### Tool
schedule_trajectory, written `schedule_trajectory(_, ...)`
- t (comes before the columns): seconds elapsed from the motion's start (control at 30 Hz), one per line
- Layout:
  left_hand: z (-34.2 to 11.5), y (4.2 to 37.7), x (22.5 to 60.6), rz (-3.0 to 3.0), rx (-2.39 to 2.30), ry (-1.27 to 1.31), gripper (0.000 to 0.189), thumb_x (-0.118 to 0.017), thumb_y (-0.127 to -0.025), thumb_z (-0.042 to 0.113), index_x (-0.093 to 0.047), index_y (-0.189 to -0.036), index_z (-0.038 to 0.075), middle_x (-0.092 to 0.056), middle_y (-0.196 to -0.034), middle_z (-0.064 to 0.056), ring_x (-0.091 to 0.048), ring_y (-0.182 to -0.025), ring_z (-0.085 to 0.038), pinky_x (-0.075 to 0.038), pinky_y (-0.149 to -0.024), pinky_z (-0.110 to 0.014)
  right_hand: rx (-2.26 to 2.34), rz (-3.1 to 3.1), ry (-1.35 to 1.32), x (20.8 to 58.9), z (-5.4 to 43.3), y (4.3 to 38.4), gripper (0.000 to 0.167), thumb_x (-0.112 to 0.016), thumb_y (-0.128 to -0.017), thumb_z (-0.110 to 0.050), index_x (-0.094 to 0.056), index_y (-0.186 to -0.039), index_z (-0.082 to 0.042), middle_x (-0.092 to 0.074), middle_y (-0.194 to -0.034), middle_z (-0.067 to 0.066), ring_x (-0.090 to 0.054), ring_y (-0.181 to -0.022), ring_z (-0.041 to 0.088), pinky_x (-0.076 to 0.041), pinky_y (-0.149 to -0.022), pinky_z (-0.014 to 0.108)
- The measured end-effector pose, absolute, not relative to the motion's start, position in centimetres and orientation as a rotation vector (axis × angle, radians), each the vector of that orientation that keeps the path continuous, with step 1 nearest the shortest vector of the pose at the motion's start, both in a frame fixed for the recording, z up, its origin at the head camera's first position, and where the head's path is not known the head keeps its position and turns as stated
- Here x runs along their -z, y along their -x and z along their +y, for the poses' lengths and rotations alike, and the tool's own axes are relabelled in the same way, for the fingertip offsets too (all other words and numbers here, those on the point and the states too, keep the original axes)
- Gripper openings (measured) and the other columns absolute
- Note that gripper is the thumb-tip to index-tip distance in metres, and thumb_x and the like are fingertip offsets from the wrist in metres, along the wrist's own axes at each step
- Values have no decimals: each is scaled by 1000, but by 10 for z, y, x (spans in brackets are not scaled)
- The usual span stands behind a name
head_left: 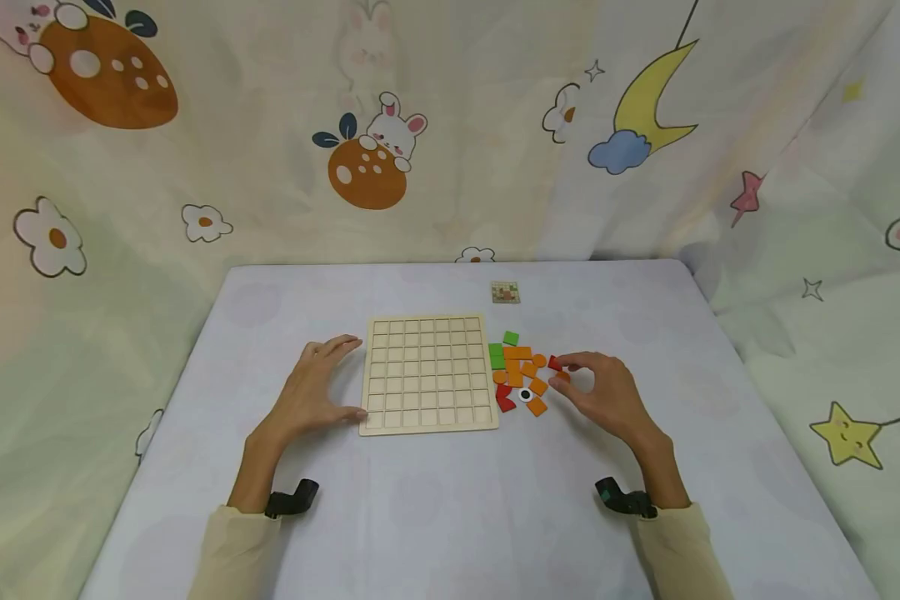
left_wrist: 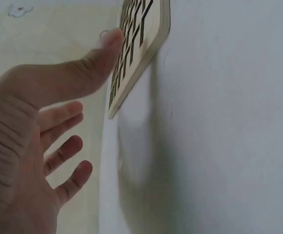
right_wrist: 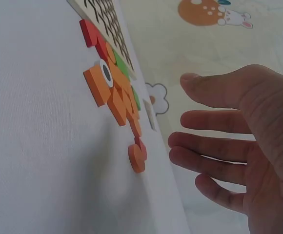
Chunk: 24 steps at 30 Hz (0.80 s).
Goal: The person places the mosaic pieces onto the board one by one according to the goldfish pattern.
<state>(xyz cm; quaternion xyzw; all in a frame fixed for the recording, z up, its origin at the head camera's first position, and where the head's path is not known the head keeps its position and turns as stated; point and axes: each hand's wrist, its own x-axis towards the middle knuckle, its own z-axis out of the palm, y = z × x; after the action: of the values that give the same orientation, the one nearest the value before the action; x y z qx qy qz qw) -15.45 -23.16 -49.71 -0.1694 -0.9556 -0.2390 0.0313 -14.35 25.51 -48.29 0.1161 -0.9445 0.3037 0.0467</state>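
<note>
A wooden board point(head_left: 429, 375) with a grid of square recesses lies flat on the table. At its left edge is my left hand point(head_left: 306, 390), fingers spread; its thumb point(left_wrist: 95, 63) is at the near left corner, and I cannot tell if it touches. My right hand point(head_left: 607, 392) hovers by the right end of a cluster of loose pieces, thumb and fingers apart, holding nothing. Nearest it are a small red piece point(head_left: 554, 363) and an orange round piece point(right_wrist: 135, 158). The cluster also has orange pieces point(head_left: 517, 353), green pieces point(head_left: 497, 357), red pieces point(head_left: 504, 400) and a white disc with a black centre point(head_left: 525, 394).
A small picture card point(head_left: 506, 292) lies beyond the board, towards the table's back edge. A pale cloth covers the table point(head_left: 420, 517). Behind it hangs a printed curtain point(head_left: 465, 167). Each wrist wears a black camera mount point(head_left: 292, 498).
</note>
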Motion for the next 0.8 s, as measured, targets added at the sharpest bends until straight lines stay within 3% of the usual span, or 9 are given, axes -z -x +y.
schedule_trajectory(0.1,-233,160,503,-2962,751,596,123,-105,-63,47,-47,-166,15,-48,-172,-5,-49,-132,-35,-45,-106,-58,-945,-2889,-356,483,255,143,41,-85,-96,-25,-79,-129,-2,-80,-125,20,-71,-117,42,-47,-111,69)
schedule_trajectory(0.27,-237,165,513,-2972,789,612,117,-100,-69,50,-45,-168,17,-45,-174,-3,-49,-133,-33,-41,-104,-58,-985,-2875,-364,483,252,144,38,-85,-96,-24,-80,-126,-2,-81,-125,19,-71,-118,42,-44,-113,70)
schedule_trajectory(0.6,-239,165,534,-2952,845,595,106,-93,-77,53,-47,-167,21,-46,-174,0,-49,-127,-30,-35,-98,-53,-996,-2846,-380,490,247,147,39,-86,-96,-20,-78,-129,0,-82,-116,16,-73,-108,34,-58,-98,59)
schedule_trajectory(0.8,-240,167,537,-2942,907,587,103,-94,-78,50,-48,-167,24,-47,-174,1,-48,-129,-32,-32,-101,-55,-953,-2840,-427,489,245,160,37,-86,-95,-15,-79,-128,0,-82,-120,17,-72,-114,37,-56,-103,61)
